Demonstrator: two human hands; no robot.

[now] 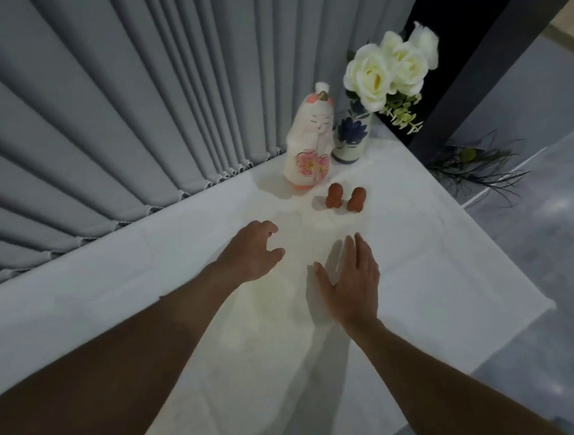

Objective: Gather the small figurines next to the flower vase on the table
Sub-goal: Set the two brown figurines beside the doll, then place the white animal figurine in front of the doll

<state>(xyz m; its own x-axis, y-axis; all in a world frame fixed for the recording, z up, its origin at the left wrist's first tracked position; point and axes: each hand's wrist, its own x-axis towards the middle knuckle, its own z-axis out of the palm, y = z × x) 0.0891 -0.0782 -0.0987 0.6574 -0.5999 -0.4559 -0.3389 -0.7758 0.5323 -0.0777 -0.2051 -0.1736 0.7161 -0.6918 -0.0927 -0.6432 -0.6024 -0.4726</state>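
Observation:
Two small reddish-brown figurines stand side by side on the white tablecloth, the left figurine [334, 195] and the right figurine [356, 198]. Behind them at the far corner stands a white vase with blue flowers painted on it [350, 137], holding white roses [385, 67]. A taller white doll figurine with pink blossoms [308, 141] stands just left of the vase. My left hand [251, 252] hovers above the cloth with fingers loosely curled, holding nothing. My right hand [350, 281] is spread flat, palm down, empty. Both hands are short of the small figurines.
Grey pleated curtains [117, 106] hang along the table's left edge. The table [460, 278] ends at the right, with grey floor beyond. A dark pillar [464, 93] and dark wispy leaves [476, 168] sit behind the far corner.

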